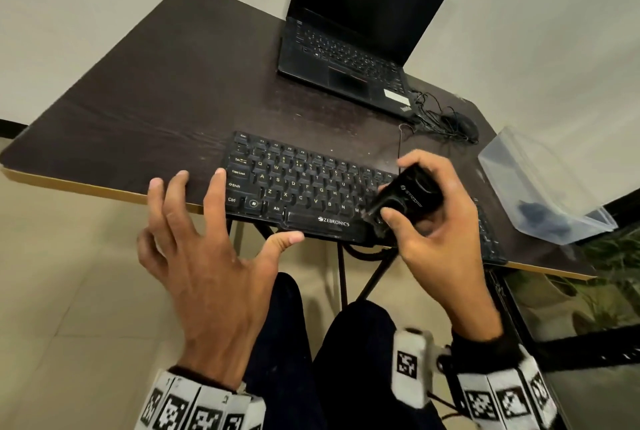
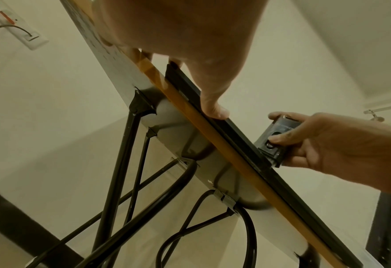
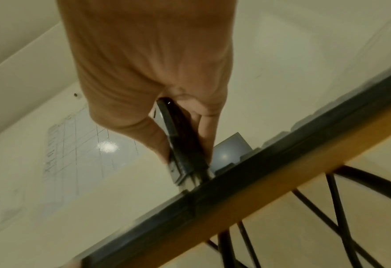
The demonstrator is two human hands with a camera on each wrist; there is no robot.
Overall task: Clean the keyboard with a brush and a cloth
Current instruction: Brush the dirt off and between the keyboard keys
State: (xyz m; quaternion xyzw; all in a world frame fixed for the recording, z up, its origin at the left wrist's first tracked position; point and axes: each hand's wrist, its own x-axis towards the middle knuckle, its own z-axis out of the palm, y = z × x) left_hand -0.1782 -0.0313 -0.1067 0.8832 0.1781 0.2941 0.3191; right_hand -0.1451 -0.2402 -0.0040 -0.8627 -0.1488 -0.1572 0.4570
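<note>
A black keyboard [image 1: 304, 187] lies along the near edge of the dark table [image 1: 166, 90]. My left hand [image 1: 207, 249] is spread over its left end, the index fingertip by the Caps Lock key and the thumb against the front edge [image 2: 215, 108]. My right hand [image 1: 433, 218] grips a black brush [image 1: 405, 197], its bristle end down on the keys near the spacebar's right end. The same brush [image 2: 270, 141] shows in the left wrist view and touches the keyboard edge [image 3: 185, 163] in the right wrist view. No cloth is in view.
An open black laptop [image 1: 356, 34] stands at the back of the table. A wired mouse [image 1: 460, 124] with a tangled cable lies right of it. A clear plastic container [image 1: 540, 187] with something dark inside sits at the right edge. Black metal table legs [image 2: 120, 163] run below.
</note>
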